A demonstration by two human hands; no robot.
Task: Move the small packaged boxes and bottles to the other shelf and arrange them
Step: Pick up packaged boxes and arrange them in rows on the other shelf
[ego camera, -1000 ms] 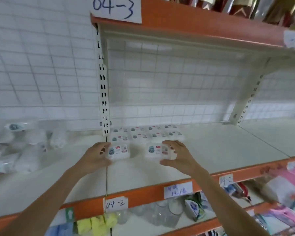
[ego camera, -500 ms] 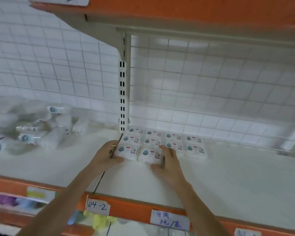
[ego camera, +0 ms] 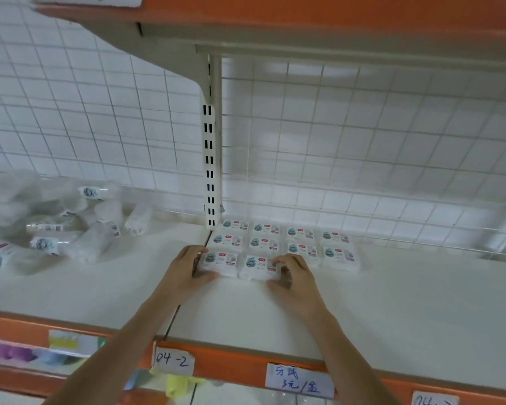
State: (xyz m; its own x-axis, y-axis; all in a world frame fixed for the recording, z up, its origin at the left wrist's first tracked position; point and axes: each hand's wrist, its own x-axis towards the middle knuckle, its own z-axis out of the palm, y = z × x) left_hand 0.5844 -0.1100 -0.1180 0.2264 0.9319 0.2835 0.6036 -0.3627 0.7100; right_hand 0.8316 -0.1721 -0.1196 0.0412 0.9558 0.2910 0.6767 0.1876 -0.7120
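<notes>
**Two hands at the front row of small boxes on the white shelf**

At far left, a loose heap of clear-wrapped packets (ego camera: 79, 244) lies on the left shelf bay (ego camera: 100, 287), tumbled at all angles against the wire grid back. A slotted white upright (ego camera: 209, 168) divides this bay from the right shelf bay (ego camera: 392, 302).

Just right of the upright, the small packaged boxes (ego camera: 284, 247) lie flat in tidy rows, four across at the back and two in the front row, edges touching.

The left hand (ego camera: 184, 273) reaches in from below with the forearm angled up and to the right. Its fingers curl over the left end of the front-left box (ego camera: 220, 263), while the thumb lies along the box's near edge, so the hand grips that box at its corner.

The right hand (ego camera: 292, 280) comes in with its forearm angled up and to the left. Its fingers are bent over the right end of the front-right box (ego camera: 257, 267), thumb beneath at the near edge, pinching the box's right side. Both boxes rest on the shelf, side by side and touching.

Along the orange shelf lip (ego camera: 237, 363) hang a handwritten "04-2" tag (ego camera: 173, 361) and a price label (ego camera: 298, 381).
</notes>
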